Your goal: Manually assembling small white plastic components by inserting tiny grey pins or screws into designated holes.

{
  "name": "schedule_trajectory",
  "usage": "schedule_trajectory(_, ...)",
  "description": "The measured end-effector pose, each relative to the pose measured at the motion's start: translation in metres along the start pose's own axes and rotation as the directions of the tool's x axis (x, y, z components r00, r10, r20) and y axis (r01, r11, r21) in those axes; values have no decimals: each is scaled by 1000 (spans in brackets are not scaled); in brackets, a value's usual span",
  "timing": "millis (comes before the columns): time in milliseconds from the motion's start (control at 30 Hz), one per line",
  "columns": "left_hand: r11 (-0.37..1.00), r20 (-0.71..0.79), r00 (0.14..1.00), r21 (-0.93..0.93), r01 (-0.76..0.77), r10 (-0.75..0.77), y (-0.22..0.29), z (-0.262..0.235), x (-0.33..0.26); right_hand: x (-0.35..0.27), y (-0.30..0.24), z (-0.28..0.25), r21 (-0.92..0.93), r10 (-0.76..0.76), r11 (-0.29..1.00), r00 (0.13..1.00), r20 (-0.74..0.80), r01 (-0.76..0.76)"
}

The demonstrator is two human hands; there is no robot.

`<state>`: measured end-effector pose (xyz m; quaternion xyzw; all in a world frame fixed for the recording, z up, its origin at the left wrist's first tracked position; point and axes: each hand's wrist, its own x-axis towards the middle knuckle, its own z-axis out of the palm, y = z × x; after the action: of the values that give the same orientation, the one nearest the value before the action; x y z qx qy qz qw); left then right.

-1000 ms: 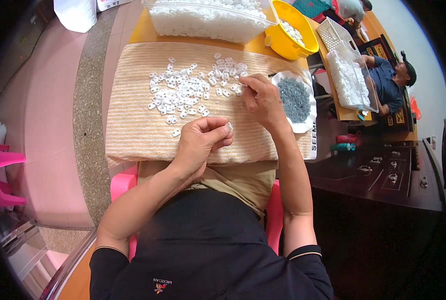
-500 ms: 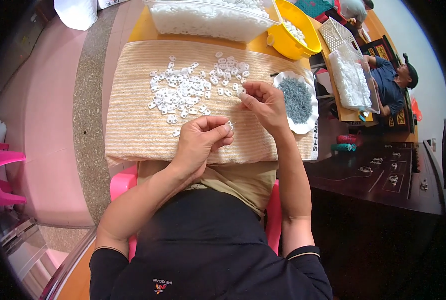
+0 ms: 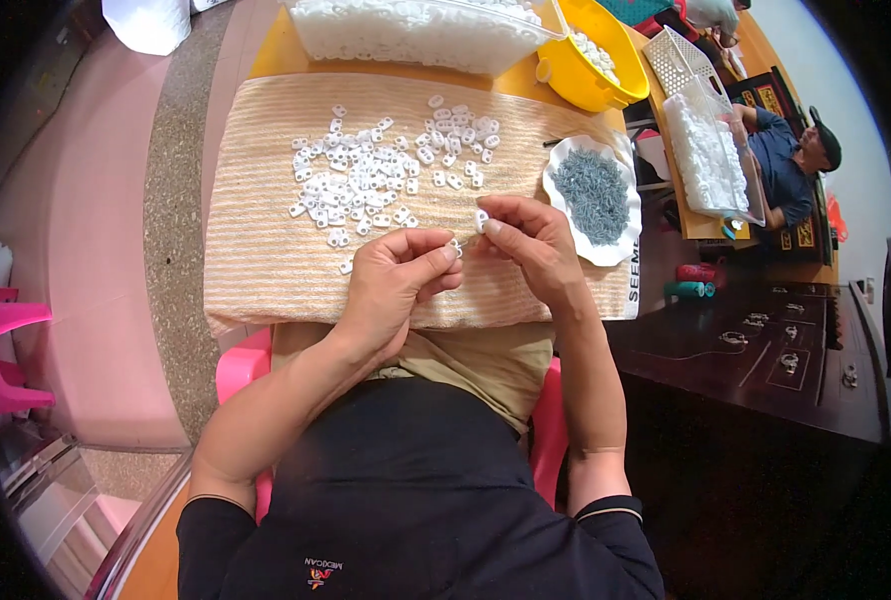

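Observation:
My left hand (image 3: 386,285) is closed in a pinch on a small white plastic piece (image 3: 457,246) with a thin metal pin in it; the fingers cover most of it. Just to the right, my right hand (image 3: 536,250) pinches a white two-holed clip half (image 3: 482,220) between thumb and index finger. The two pieces are a short gap apart, over a striped beige towel (image 3: 266,270). Beyond my left hand lies a loose pile of flat white two-holed pieces (image 3: 356,180). A smaller heap of rounded white pieces (image 3: 459,132) lies to its right.
A scalloped white dish (image 3: 621,247) of thin grey metal pins (image 3: 593,195) stands at the towel's right. At the back are a clear bin (image 3: 406,50) of white pieces and a yellow basin (image 3: 576,85). Another person (image 3: 786,150) sits at the far right beside a white-filled bin (image 3: 706,160).
My right hand has come back from the rounded white pieces toward my left hand, bringing one white clip half. My left hand has stayed nearly in place.

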<state>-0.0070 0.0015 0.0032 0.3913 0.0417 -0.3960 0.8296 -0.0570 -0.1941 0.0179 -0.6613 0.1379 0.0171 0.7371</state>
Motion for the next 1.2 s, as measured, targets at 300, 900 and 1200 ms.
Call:
schedule_trajectory(300, 999, 19, 998, -7, -54, 54, 2, 0, 2, -7, 9, 15, 48, 30, 998, 997, 77, -33)
schedule_trajectory(900, 997, -30, 998, -43, -58, 57, -1, -1, 3, -8, 21, 21, 116, 15, 993, 999, 31, -19)
schedule_trajectory(1200, 998, -35, 998, -38, -51, 50, 0, 0, 3, -8, 17, 25, 200, 13, 980, 999, 41, -21)
